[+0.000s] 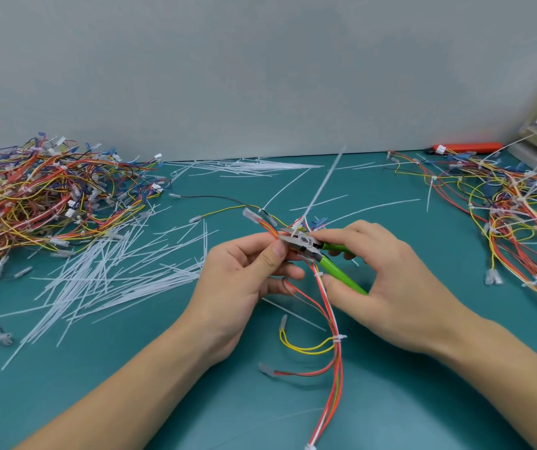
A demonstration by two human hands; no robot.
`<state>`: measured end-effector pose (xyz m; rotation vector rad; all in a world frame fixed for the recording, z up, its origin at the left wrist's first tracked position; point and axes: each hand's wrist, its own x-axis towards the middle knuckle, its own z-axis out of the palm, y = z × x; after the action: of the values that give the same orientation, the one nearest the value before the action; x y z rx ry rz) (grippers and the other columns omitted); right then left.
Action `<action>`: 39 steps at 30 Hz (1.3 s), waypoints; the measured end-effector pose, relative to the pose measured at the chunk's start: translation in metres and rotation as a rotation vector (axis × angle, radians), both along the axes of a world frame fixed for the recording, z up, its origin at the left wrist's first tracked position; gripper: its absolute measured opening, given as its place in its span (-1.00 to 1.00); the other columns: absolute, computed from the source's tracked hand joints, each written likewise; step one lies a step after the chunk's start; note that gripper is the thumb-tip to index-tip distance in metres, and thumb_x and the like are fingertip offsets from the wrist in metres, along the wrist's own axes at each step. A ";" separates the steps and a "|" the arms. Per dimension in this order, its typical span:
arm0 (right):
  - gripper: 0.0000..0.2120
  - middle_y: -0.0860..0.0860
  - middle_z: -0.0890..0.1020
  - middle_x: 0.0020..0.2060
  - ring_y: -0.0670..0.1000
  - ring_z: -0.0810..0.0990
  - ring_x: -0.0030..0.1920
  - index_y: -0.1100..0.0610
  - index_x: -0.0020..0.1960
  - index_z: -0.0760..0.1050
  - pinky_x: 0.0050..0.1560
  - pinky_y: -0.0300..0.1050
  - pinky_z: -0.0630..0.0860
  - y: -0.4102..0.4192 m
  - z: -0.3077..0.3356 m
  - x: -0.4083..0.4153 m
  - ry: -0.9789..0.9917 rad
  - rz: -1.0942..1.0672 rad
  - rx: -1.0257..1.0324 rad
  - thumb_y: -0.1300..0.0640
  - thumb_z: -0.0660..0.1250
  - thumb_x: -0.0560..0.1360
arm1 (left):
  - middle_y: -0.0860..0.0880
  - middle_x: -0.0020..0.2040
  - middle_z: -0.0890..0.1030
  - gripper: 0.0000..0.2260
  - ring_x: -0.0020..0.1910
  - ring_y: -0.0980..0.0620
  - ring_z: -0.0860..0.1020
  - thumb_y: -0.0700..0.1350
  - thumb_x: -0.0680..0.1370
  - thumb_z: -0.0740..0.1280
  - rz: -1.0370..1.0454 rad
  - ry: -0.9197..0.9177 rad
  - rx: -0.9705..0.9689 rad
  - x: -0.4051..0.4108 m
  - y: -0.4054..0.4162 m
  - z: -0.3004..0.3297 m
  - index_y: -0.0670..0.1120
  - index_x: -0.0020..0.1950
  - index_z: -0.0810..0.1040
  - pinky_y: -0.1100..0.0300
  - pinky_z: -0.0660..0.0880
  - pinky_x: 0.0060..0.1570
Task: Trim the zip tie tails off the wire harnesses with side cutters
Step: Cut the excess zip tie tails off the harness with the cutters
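My left hand point(244, 271) pinches a wire harness point(333, 326) of red, yellow and white wires near its upper end, at the middle of the table. My right hand point(377, 274) grips the green handles of the side cutters point(332, 264). The cutters' steel jaws sit at a zip tie on the harness, right by my left thumb. From there a long white zip tie tail point(324, 183) sticks up and away toward the wall. Lower zip ties on the harness show only short stubs.
A big heap of harnesses point(42, 203) fills the left side. Cut white tails point(114, 274) are strewn over the teal mat point(130, 368). More harnesses with long tails point(514, 209) lie at the right. An orange tool point(468, 147) lies by the wall.
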<state>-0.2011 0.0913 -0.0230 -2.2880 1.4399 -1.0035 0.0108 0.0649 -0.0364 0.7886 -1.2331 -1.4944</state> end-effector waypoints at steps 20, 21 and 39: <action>-0.51 -0.22 0.62 0.03 -0.07 0.54 0.10 0.02 0.38 0.57 0.11 -0.37 0.37 0.000 -0.001 -0.002 -0.028 0.039 0.001 -0.04 0.44 0.47 | -0.18 -0.10 0.73 -0.84 -0.40 -0.01 0.57 -0.25 0.61 0.36 0.044 -0.177 -0.170 0.006 -0.001 0.004 -0.12 -0.04 0.75 0.18 0.56 -0.42; -0.51 -0.23 0.63 0.04 -0.07 0.55 0.11 0.00 0.38 0.57 0.10 -0.40 0.36 0.000 -0.001 -0.002 -0.042 0.036 0.015 -0.04 0.43 0.46 | -0.18 -0.11 0.74 -0.85 -0.40 -0.01 0.57 -0.25 0.60 0.37 0.050 -0.178 -0.179 0.006 0.000 0.004 -0.12 -0.04 0.74 0.18 0.56 -0.42; -0.56 -0.14 0.58 0.06 0.00 0.54 0.10 0.04 0.32 0.60 0.19 -0.03 0.49 0.002 -0.002 0.003 -0.019 -0.040 -0.165 -0.11 0.40 0.49 | -0.13 -0.08 0.72 -0.86 -0.40 0.01 0.54 -0.11 0.60 0.37 0.031 -0.159 -0.160 0.005 -0.001 0.002 -0.09 0.00 0.73 0.21 0.51 -0.42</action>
<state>-0.1985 0.0937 -0.0248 -2.3638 1.4507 -1.1931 0.0163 0.0639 -0.0339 0.8274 -1.4327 -1.3099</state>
